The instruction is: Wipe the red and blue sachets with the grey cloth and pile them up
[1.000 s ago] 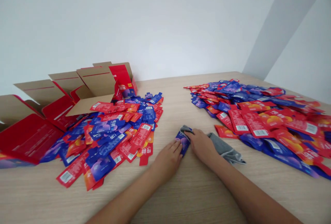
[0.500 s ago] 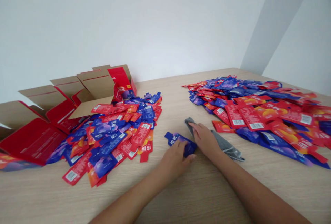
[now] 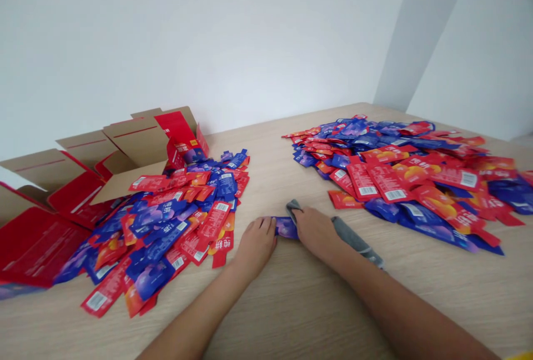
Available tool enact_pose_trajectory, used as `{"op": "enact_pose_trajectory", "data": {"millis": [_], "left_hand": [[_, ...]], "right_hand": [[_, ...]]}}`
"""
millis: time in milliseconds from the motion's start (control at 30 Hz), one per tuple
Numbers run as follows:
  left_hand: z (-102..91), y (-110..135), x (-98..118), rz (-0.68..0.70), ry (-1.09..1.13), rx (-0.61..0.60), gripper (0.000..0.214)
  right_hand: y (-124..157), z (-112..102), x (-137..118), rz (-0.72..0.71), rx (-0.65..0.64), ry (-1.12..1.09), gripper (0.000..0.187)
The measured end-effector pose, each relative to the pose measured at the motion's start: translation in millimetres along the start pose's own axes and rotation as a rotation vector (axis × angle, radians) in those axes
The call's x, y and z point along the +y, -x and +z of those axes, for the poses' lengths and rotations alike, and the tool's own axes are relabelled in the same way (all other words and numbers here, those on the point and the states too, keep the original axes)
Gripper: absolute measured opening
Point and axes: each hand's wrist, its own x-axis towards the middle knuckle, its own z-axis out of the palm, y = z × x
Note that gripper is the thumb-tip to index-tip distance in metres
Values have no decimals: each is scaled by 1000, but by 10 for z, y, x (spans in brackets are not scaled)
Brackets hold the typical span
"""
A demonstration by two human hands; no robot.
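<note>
A blue-purple packet (image 3: 286, 228) lies on the table between my hands. My left hand (image 3: 256, 242) is closed over its left end, covering that part. My right hand (image 3: 318, 233) grips a grey cloth (image 3: 353, 242), with one corner sticking up past the fingers and the rest trailing under the wrist. Cloth and fingers meet the packet's right end; the exact contact there is hidden. To the left of my left hand spreads a heap of red and blue packets (image 3: 166, 232). A larger pile of similar packets (image 3: 400, 177) sits beyond my right hand.
Several open red cardboard boxes (image 3: 137, 143) with brown insides line the left side, behind and beside the left heap. The pale wood table (image 3: 266, 166) runs back to a white wall (image 3: 250, 44).
My left hand has shifted left to the packet's other end. My right hand, with the cloth, has moved onto the packet's right end. The view has turned slightly right.
</note>
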Motion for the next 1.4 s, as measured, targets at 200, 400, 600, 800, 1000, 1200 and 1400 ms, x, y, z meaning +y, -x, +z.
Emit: {"op": "enact_pose_trajectory", "data": {"millis": [200, 400, 600, 800, 1000, 1200, 1400], "left_hand": [[-148, -17, -42, -234, 599, 16, 24], [-23, 84, -28, -597, 1488, -295, 28], [-13, 84, -68, -604, 1555, -305, 18], [15, 111, -74, -570, 1627, -304, 24], [-88, 116, -326, -653, 1703, -3, 24], [-630, -76, -1083, -922, 1712, 623, 11], [-486, -326, -820, -806, 1734, 254, 18]], "right_hand": [[-164, -5, 286, 71, 268, -307, 38], [3, 77, -2, -225, 243, -388, 38], [42, 108, -188, -227, -28, -109, 43], [-85, 34, -90, -102, -11, 59, 40], [-95, 126, 1, -69, 34, -72, 40], [-66, 141, 24, -103, 62, -122, 42], [-15, 56, -32, -116, 31, -110, 41]]}}
